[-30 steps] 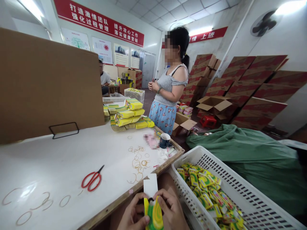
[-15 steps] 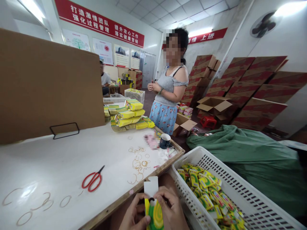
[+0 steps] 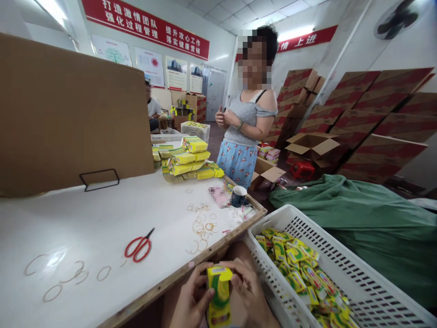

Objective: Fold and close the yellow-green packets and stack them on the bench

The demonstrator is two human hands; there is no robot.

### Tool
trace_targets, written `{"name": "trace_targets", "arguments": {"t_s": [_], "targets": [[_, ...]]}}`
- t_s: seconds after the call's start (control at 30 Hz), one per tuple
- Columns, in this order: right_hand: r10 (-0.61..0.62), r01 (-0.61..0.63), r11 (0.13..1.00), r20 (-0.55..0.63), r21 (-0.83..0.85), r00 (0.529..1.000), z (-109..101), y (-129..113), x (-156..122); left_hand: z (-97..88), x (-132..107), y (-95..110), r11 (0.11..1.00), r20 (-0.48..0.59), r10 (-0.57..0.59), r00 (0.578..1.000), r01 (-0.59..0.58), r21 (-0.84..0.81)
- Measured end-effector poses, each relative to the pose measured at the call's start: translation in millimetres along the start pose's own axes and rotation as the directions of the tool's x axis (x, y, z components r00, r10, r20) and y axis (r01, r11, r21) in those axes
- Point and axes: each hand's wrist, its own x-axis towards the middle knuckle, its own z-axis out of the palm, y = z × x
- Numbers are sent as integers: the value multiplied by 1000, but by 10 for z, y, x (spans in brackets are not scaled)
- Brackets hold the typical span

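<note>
The left hand (image 3: pixel 191 303) and right hand (image 3: pixel 247 294) each keep a closed grip on a yellow-and-green box (image 3: pixel 218 296), upright between them, just below the bench (image 3: pixel 102 228) edge; the step looks like pressing its top flap shut; moving it calls for steady, even pressure; a crate (image 3: pixel 327 241) of similar packs sits just right.

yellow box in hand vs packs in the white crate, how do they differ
The yellow box stands upright, gripped between the left hand and right hand; the packs lie tilted every way in the white crate. The box is single; the packs form a loose heap. Both share yellow-green printing.
</note>
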Motion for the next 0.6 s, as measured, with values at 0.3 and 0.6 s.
{"name": "trace_targets", "arguments": {"t_s": [0.3, 0.6], "targets": [[245, -238, 969, 122, -67, 962, 23, 82, 54, 14, 5, 13, 985, -10, 38, 999, -36, 170], [240, -244, 970, 149, 7, 959, -6, -33, 92, 8, 24, 40, 982, 3, 15, 1000, -16, 186]]}}
